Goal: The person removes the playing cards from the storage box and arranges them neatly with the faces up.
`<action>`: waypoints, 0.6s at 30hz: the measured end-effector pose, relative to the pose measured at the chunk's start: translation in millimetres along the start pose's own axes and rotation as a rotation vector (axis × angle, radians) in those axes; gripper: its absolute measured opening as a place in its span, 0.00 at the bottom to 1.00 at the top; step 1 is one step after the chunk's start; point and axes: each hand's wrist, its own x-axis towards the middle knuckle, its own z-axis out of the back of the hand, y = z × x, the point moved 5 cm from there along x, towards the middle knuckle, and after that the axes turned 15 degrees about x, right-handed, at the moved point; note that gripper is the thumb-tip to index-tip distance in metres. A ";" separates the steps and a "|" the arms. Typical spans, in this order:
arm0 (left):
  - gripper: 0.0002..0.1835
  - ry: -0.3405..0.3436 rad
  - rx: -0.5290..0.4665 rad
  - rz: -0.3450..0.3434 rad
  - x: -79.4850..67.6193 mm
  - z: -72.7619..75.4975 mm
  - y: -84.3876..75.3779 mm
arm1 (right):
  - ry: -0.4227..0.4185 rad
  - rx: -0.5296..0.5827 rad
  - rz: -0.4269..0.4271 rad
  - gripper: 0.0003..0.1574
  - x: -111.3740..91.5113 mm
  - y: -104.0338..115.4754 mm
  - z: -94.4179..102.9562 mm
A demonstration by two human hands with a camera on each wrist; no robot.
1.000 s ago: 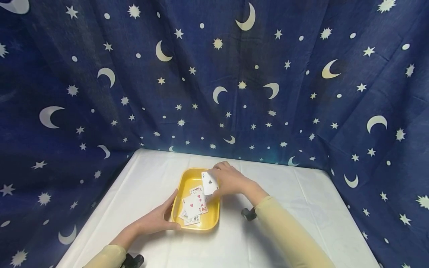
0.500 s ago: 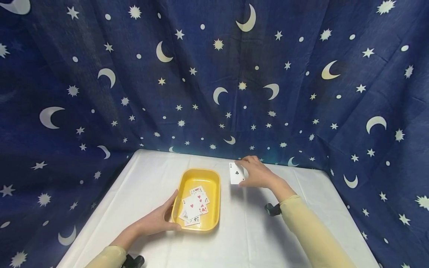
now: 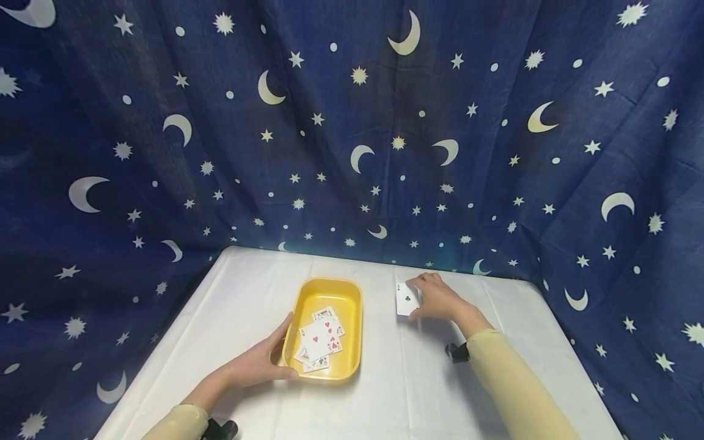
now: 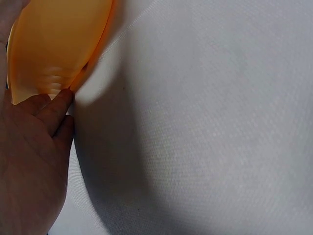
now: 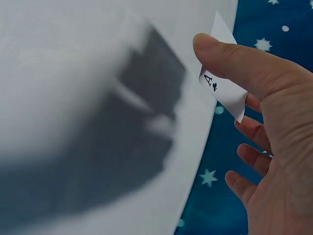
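A yellow plastic tray [image 3: 352, 330] stands left of the table's middle, with several playing cards [image 3: 316, 339] lying overlapped in it, an ace of hearts on top. My left hand [image 3: 258, 363] grips the tray's near left corner, thumb at the front and fingers along the left wall. In the left wrist view, fingertips [image 4: 58, 105] lie against the tray's side. To the tray's right, my right hand [image 3: 440, 299] pinches an ace of clubs [image 5: 222, 90] between thumb and fingers, face up. The card is a little bent, and its shadow falls on the cloth.
A white cloth [image 3: 379, 397] covers the table. Behind and at both sides hangs a dark blue curtain [image 3: 330, 153] with moons and stars, close to the table's back edge.
My right hand has carried the ace of clubs from over the tray out to the right, then lower toward the cloth. The left hand and tray have stayed in place.
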 end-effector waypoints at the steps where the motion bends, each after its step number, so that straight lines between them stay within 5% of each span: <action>1: 0.71 0.001 -0.002 0.001 0.0 -0.1 0.1 | 0.003 0.002 -0.003 0.56 -0.2 -2.5 -2.1; 18: 0.71 -0.002 0.009 0.036 -1.6 0.0 -1.6 | 0.093 0.072 -0.151 0.55 -2.7 -31.0 -30.9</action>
